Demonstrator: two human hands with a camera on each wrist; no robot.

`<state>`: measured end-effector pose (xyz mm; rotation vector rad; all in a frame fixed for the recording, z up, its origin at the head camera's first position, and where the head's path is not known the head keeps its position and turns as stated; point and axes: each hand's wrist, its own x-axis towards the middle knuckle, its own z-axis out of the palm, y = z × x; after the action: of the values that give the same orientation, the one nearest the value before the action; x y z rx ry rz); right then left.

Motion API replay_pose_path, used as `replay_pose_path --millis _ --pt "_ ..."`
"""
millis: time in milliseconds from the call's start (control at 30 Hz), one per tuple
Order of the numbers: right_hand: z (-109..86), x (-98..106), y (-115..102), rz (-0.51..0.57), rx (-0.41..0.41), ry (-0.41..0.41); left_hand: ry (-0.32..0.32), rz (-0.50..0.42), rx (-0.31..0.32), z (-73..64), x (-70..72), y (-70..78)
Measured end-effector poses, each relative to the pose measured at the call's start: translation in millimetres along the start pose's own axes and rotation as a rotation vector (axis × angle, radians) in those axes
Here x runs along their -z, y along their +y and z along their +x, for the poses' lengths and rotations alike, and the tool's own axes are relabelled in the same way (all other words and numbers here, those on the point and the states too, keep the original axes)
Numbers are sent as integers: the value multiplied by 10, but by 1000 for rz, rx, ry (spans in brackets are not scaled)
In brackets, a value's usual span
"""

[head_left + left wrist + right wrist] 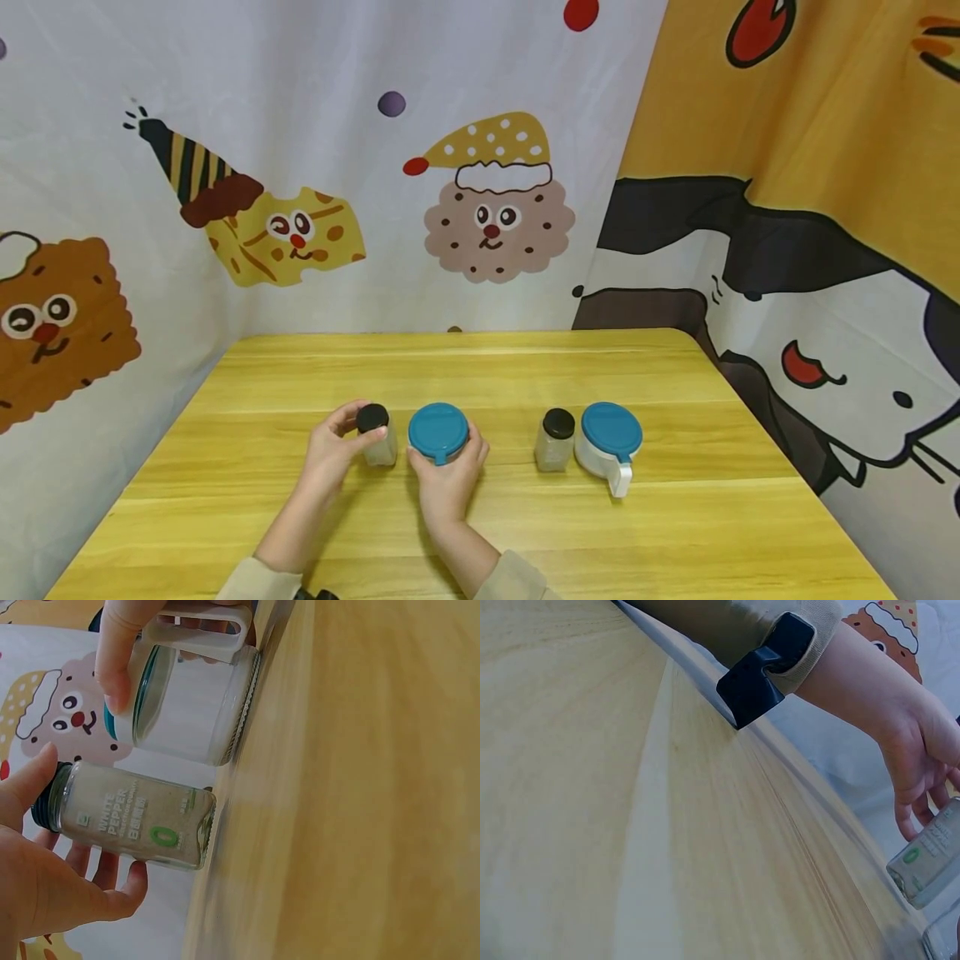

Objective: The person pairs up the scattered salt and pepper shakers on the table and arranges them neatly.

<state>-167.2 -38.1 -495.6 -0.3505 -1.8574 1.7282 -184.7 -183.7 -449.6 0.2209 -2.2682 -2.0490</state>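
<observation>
My left hand [328, 454] holds a square glass pepper bottle [382, 451] near its black cap, thumb on one side and fingers on the other. In the left wrist view, the bottle's label [120, 814] reads "White Pepper" and greyish powder fills it. Just to the right, my right hand [450, 492] grips a clear glass seasoning jar [438, 428] with a blue lid, thumb and fingers round its near side. Its pale handle [232, 630] shows beside the thumb in the left wrist view. Both containers stand upright.
Further right on the wooden table [675, 533] stand another black-capped bottle [553, 451] and, close beside it, another blue-lidded jar [595, 458] whose white handle points toward me. A cartoon-printed curtain [315, 100] hangs behind the table's far edge.
</observation>
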Motion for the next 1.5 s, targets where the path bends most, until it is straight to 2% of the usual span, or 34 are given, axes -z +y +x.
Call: replay_pose_path --millis 833,1500 --pt "-23 -9 -26 35 -15 -14 -47 -36 9 20 -12 -23" --pt "-17 -12 1 28 -9 -39 -76 3 -10 46 -24 -49"
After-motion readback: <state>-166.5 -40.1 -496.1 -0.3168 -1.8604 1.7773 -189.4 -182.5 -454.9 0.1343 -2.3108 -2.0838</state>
